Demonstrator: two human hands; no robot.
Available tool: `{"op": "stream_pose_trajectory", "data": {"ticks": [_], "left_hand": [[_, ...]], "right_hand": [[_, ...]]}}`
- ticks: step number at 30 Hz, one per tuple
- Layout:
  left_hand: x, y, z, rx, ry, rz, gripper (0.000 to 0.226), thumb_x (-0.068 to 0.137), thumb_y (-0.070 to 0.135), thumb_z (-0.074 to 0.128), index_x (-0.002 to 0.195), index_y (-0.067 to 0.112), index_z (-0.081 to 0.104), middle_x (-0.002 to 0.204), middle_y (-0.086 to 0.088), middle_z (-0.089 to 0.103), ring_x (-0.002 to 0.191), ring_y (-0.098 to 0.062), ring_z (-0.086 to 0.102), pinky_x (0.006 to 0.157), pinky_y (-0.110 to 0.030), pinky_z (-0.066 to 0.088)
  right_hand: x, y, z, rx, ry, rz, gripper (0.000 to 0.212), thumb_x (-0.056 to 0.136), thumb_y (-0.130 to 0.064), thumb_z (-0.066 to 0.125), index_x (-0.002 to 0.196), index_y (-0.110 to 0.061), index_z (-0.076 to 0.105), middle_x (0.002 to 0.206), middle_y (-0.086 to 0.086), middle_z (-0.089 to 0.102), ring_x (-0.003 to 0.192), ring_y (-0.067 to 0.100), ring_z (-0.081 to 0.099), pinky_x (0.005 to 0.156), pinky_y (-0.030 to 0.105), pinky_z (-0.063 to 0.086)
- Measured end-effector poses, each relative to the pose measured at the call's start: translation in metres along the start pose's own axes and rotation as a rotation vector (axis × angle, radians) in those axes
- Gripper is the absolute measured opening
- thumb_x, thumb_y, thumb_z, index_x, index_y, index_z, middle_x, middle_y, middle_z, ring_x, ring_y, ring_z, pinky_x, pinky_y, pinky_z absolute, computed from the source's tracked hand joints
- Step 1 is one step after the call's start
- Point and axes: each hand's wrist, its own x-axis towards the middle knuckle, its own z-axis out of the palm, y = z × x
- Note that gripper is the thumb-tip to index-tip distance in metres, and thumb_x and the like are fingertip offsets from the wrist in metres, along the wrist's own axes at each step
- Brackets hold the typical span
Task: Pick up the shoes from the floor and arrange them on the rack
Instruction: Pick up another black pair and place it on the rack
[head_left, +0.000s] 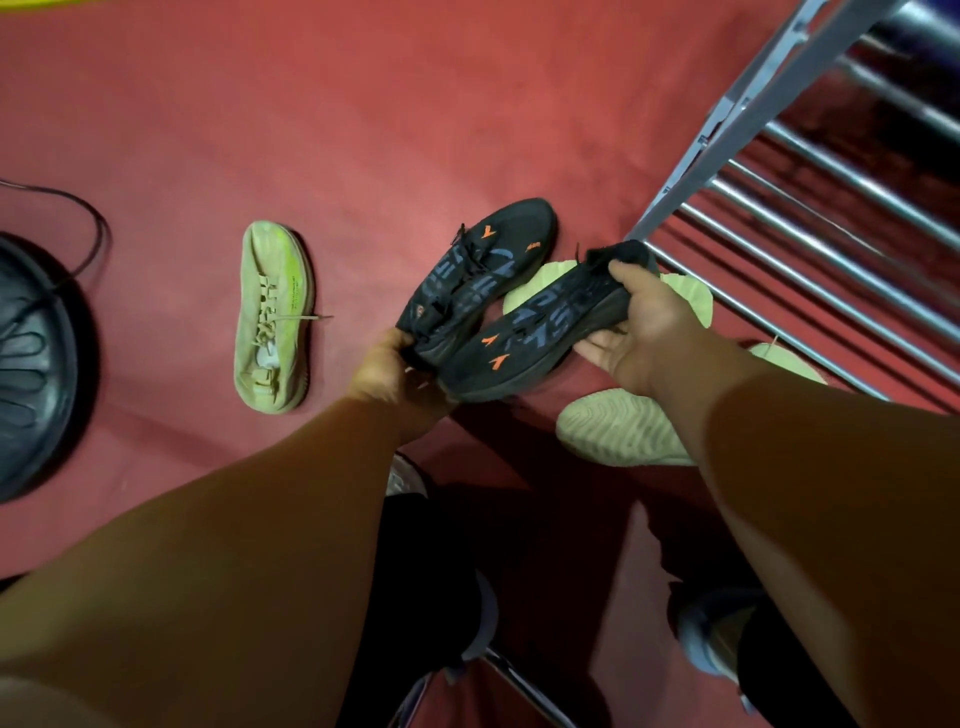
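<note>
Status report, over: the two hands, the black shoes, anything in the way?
Left hand grips first black shoe at heel. Right hand grips second black shoe. Rack at right, not reached. Pale green shoes on floor underneath.

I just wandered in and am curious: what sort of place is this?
Likely an indoor shoe-storage corner, perhaps in a home: red carpet, a metal shoe rack, a pale green shoe lying loose, and black sneakers held in the left hand and right hand.

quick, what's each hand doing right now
left hand: grips the far black shoe at its heel end.
right hand: grips the near black shoe at its heel end.
</note>
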Motion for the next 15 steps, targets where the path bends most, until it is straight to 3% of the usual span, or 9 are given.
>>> {"op": "stream_pose_trajectory", "data": {"ticks": [2,5,8,9,12,15], "left_hand": [[-0.008,-0.005,0.004,0.045,-0.075,-0.027,0.016,0.089,0.021,0.047,0.088,0.008,0.056,0.080,-0.012,0.066,0.079,-0.028,0.063,0.076,-0.043,0.055],[-0.026,-0.017,0.011,0.166,-0.165,-0.071,0.021,0.089,0.013,0.043,0.094,0.004,0.062,0.085,-0.015,0.067,0.082,-0.031,0.064,0.087,-0.048,0.055],[-0.045,-0.022,0.017,0.279,-0.227,-0.080,0.024,0.089,0.008,0.041,0.094,0.002,0.064,0.087,-0.018,0.060,0.083,-0.030,0.056,0.081,-0.043,0.058],[-0.051,-0.022,0.018,0.303,-0.243,-0.080,0.024,0.090,0.009,0.041,0.095,0.002,0.063,0.089,-0.018,0.059,0.085,-0.030,0.054,0.078,-0.042,0.059],[-0.074,-0.016,0.024,0.366,-0.264,-0.055,0.022,0.093,0.012,0.044,0.099,0.000,0.062,0.092,-0.020,0.061,0.079,-0.029,0.061,0.081,-0.044,0.057],[-0.104,-0.009,0.032,0.452,-0.235,-0.014,0.018,0.092,0.014,0.052,0.097,-0.001,0.060,0.080,-0.020,0.065,0.075,-0.028,0.067,0.073,-0.041,0.060]], "right_hand": [[-0.010,0.009,0.004,-0.037,-0.044,0.014,0.031,0.090,-0.032,0.074,0.116,-0.016,0.070,0.110,0.005,0.077,0.096,0.027,0.076,0.089,0.046,0.060],[-0.025,0.027,0.010,-0.136,-0.060,0.022,0.021,0.087,-0.016,0.069,0.108,-0.014,0.069,0.100,0.009,0.078,0.080,0.026,0.076,0.068,0.043,0.064],[-0.034,0.037,0.004,-0.240,-0.041,-0.007,0.040,0.069,-0.009,0.066,0.109,-0.010,0.069,0.105,0.018,0.076,0.084,0.034,0.075,0.079,0.060,0.061],[-0.039,0.037,0.001,-0.263,-0.037,-0.010,0.042,0.070,-0.006,0.065,0.111,-0.010,0.068,0.106,0.018,0.076,0.087,0.035,0.075,0.078,0.058,0.062],[-0.070,0.027,-0.008,-0.317,-0.010,-0.007,0.029,0.085,0.006,0.058,0.110,-0.006,0.066,0.105,0.015,0.073,0.084,0.030,0.072,0.057,0.035,0.059],[-0.100,0.015,-0.026,-0.400,0.017,-0.031,0.020,0.088,0.007,0.057,0.104,-0.004,0.064,0.105,0.018,0.070,0.081,0.028,0.069,0.051,0.029,0.053]]}}
